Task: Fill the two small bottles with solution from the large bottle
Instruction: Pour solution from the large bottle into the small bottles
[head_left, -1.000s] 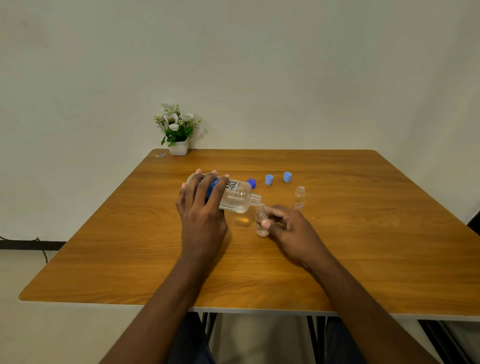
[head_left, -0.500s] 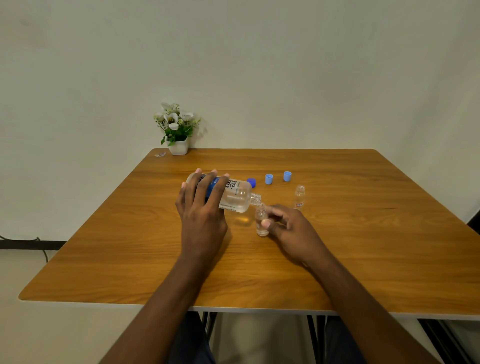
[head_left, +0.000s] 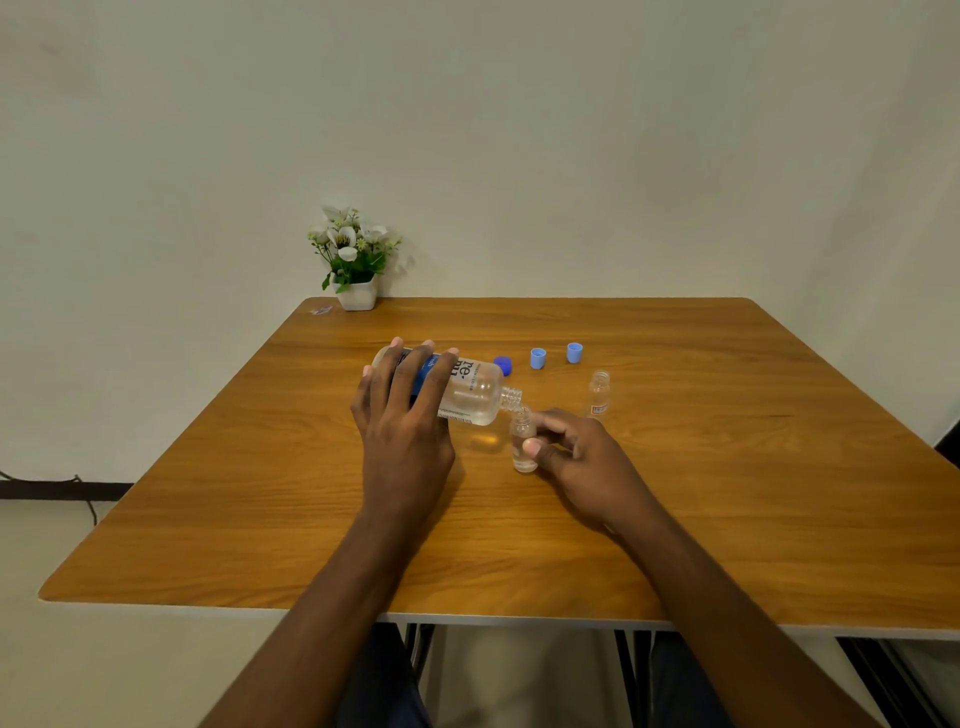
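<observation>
Saw almost no change against a second and half a second before: kept the large bottle tipped near flat, neck touching or just above the mouth of the small bottle, with only the slightest shift of view. Judged the pour as ongoing and the first fill as unfinished; could make out a little clear liquid low in the small bottle, level hard to read. Wrapped the left hand palm-down over the large bottle's base end, fingers curled across the label, grip clamped on it, forearm reaching in from lower left. Steadied the small bottle upright on the bench with the right hand, thumb in front, fingers behind, grip pinched on its body, wrist low to the wood. Left the second bottle uncapped, seemingly empty, just beyond the right hand, not yet touched. Left three blue caps in a row behind.
</observation>
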